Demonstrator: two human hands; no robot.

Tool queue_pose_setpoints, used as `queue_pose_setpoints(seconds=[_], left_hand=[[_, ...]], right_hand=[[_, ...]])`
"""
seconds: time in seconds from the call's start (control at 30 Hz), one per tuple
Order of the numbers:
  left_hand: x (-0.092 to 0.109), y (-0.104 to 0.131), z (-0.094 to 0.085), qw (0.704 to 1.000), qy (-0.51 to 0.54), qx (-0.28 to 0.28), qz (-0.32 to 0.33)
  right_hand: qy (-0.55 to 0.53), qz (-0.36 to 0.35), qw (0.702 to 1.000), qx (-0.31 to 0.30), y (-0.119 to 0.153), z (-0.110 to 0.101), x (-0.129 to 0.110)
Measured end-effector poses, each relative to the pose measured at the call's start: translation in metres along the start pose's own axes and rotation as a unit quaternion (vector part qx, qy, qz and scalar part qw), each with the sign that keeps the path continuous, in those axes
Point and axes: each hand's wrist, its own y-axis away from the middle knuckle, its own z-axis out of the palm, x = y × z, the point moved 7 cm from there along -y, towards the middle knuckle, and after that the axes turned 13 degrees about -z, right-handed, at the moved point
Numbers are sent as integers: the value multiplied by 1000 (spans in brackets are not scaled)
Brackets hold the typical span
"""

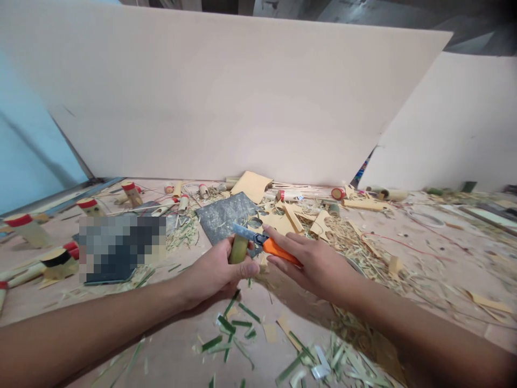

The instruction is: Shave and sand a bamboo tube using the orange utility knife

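Note:
In the middle of the head view, my left hand [220, 267] is closed around a short green bamboo piece [239, 249], held roughly upright with a slight tilt. My right hand [305, 258] grips an orange utility knife [280, 251]. Its blade [245, 233] reaches left across the top end of the bamboo; whether the edge touches it I cannot tell. Behind both hands lies a dark grey sheet [220, 215], partly covered by them. Green bamboo shavings [228, 326] are scattered on the work surface below my hands.
Bamboo pieces with red ends [88, 207] stand at the left, near a pixelated, screen-like object [121, 248]. Yellow board scraps [251, 186] and a heap of shavings [355, 242] spread behind and to the right. A large pale panel [242, 97] rises at the back.

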Motion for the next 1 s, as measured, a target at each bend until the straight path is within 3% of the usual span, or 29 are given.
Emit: queue_pose_setpoints(seconds=[0.23, 0.37, 0.5, 0.63, 0.73, 0.83, 1.0], left_hand=[[2, 1, 4, 998, 60, -20, 3], [3, 3, 5, 996, 82, -9, 13], [3, 2, 3, 999, 39, 31, 21], [1, 0, -5, 994, -14, 110, 10], [1, -1, -5, 991, -42, 124, 1], [0, -3, -4, 993, -40, 109, -7], [1, -5, -2, 998, -26, 55, 20]], right_hand=[[-82, -65, 992, -70, 1, 15, -18], [-67, -37, 995, -67, 0, 17, -21], [-5, -4, 997, -71, -1, 18, -25], [35, 96, 995, -7, -1, 6, -4], [56, 159, 985, 37, 3, -1, 21], [52, 142, 988, 34, 4, 3, 33], [8, 73, 997, 38, 2, 9, 27]])
